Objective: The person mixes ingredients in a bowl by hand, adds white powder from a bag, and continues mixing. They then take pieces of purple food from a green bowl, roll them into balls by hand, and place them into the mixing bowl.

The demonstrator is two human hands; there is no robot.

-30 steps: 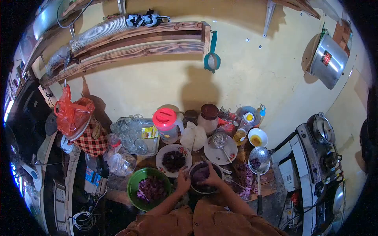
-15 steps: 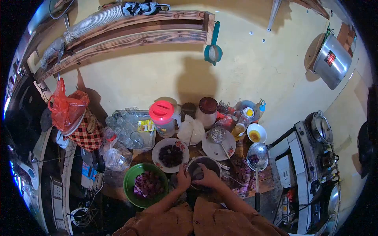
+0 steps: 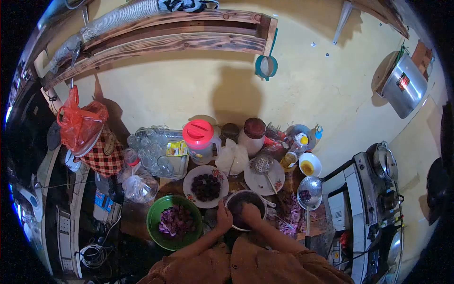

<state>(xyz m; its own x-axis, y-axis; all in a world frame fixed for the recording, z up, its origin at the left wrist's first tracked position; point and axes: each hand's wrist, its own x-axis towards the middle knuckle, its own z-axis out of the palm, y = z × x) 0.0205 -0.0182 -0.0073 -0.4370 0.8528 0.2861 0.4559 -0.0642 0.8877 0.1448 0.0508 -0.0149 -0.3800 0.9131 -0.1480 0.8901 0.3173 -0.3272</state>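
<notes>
Across our wooden table (image 3: 136, 214), we have the green bowl (image 3: 172, 243) of purple chunks (image 3: 176, 221) at left, then the patterned plate (image 3: 190, 182) heaped with dark pieces (image 3: 205, 188). Toward us, to its right, sits the pot (image 3: 260, 203), dark purple inside; we judge the step in hand to be working its contents, and the next move calls for a steady rim. Our left hand (image 3: 224, 217) bends against that rim, perhaps clasping it; our right hand (image 3: 250, 214) reaches inside, fingers hidden, so we cannot tell what they hold. Farther right, 1 white bowl (image 3: 316, 162) contains yellow liquid (image 3: 307, 167).
</notes>
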